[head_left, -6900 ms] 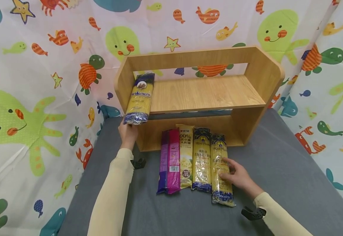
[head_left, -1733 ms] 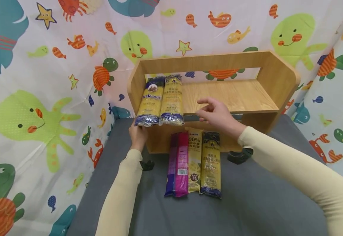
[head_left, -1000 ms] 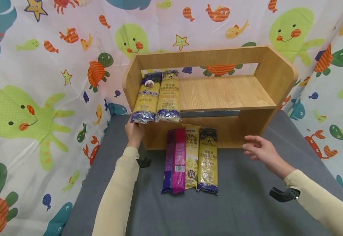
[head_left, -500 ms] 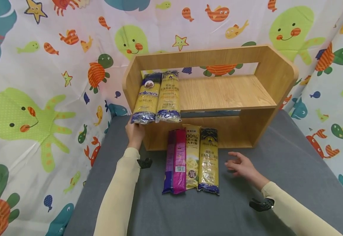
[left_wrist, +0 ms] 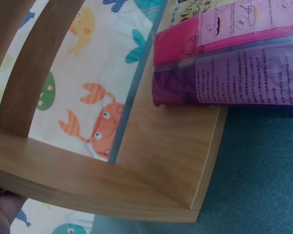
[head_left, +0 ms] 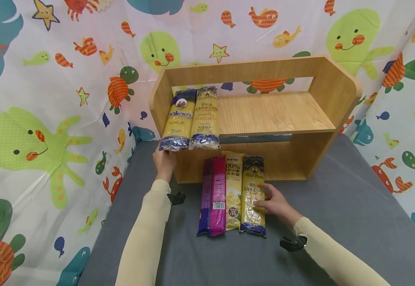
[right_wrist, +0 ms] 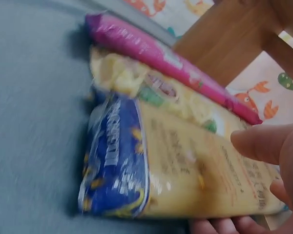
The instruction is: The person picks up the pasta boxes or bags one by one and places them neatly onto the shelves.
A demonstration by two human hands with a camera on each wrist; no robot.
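two packets (head_left: pixel 205 119) lie side by side on the upper shelf (head_left: pixel 268 113), far left. below, three more packets (head_left: pixel 233 194) reach in a row from the table (head_left: pixel 207 262) over the lower shelf (head_left: pixel 282 163).

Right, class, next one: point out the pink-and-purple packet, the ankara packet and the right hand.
Pink-and-purple packet (head_left: pixel 212 194): head view, middle of its upward face.
Ankara packet (head_left: pixel 179 121): head view, yellow front just below the name.
Right hand (head_left: pixel 276 203): head view, back of the hand.

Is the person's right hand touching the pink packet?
Apart: in the head view, the pale yellow packet lies between the right hand and the pink packet.
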